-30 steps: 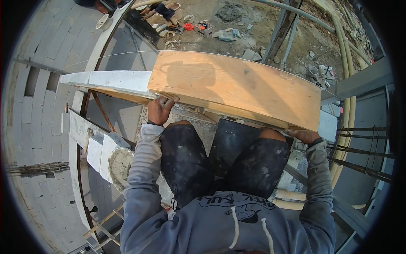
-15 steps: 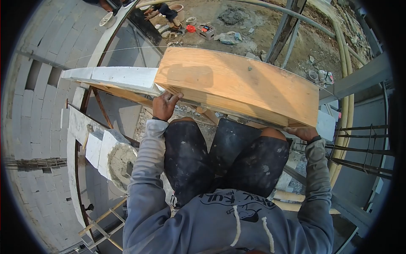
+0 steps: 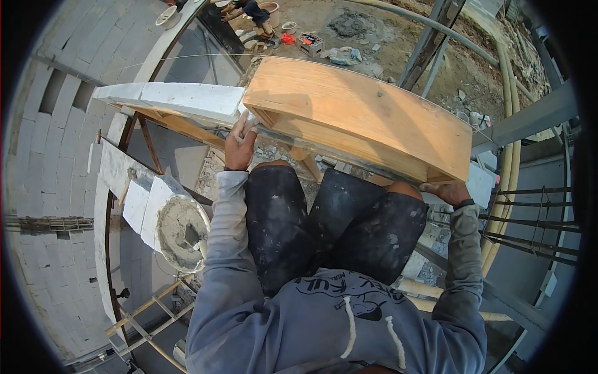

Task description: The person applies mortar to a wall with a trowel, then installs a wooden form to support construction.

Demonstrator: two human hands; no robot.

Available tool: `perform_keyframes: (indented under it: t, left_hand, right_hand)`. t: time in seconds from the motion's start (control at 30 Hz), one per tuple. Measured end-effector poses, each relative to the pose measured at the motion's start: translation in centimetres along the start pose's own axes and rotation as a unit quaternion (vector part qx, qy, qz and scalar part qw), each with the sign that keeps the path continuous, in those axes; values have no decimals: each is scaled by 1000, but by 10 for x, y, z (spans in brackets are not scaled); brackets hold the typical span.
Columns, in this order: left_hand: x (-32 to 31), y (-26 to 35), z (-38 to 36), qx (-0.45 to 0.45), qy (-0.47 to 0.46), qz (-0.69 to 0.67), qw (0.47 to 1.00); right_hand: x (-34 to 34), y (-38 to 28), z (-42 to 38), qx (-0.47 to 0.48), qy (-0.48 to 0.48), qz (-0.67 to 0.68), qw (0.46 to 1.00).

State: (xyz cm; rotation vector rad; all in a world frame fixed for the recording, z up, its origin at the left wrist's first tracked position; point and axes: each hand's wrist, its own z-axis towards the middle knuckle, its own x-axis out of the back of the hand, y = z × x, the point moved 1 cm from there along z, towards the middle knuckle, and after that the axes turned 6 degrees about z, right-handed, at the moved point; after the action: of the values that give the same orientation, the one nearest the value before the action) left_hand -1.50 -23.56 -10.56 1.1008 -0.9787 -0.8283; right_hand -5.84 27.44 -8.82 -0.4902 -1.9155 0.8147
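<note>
A long wooden box frame (image 3: 355,103), smooth plywood on top and hollow on the side facing me, lies across in front of my knees. My left hand (image 3: 240,144) is at its left end, fingers stretched upward into the narrow space beside a white block (image 3: 193,98). That block is in line with the box on a low wall. At the box's near right corner, my right hand (image 3: 445,192) grips the lower edge, its fingers partly hidden behind the wood. A taut string runs along the far edge of the box.
Left of me stands a bucket of wet mortar (image 3: 182,234) with a trowel in it, beside white blocks (image 3: 138,206). A wooden ladder (image 3: 149,321) leans below. Rebar (image 3: 536,218) and a steel beam (image 3: 529,121) are at right. Another person (image 3: 252,12) works on the ground beyond.
My left hand has shifted from the box's lower edge up to its left end. The box has tipped so more of its hollow side shows. My right hand stays at its corner.
</note>
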Motion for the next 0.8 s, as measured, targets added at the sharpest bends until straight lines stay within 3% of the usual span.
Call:
perform_keyframes:
  t: [0.13,0.2,0.23,0.3,0.33,0.4,0.43,0.5,0.57,0.63,0.67,0.8]
  left_hand:
    - [9,62,3,17,57,-35,998]
    - [2,94,7,42,45,-27,998]
    - [-2,100,15,14,62,-15,998]
    - [-10,107,28,-6,79,17,997]
    - [-15,117,29,-6,71,11,997]
    - [-27,134,33,28,49,52,997]
    - [-28,130,38,26,44,42,998]
    - [-29,113,46,12,16,53,998]
    - [-32,118,46,26,-15,33,999]
    - [-29,120,45,21,-28,43,998]
    - [-27,120,48,21,-35,60,997]
    - [-27,123,48,-6,-34,56,998]
  right_hand:
    - [11,-15,-21,38,34,-6,999]
    - [20,-29,-41,82,138,-1,987]
    - [26,-35,-50,78,138,-3,987]
    - [43,-45,-72,-63,129,100,985]
    - [50,-56,-81,-70,136,97,983]
    - [62,-91,-92,73,253,260,929]
    - [66,-106,-89,68,266,255,927]
    - [74,-142,-74,320,175,470,804]
    - [77,-175,-55,355,157,537,749]
    - [84,-196,-36,393,76,549,734]
    - [84,-203,-27,394,81,545,736]
    - [66,-190,12,291,27,565,771]
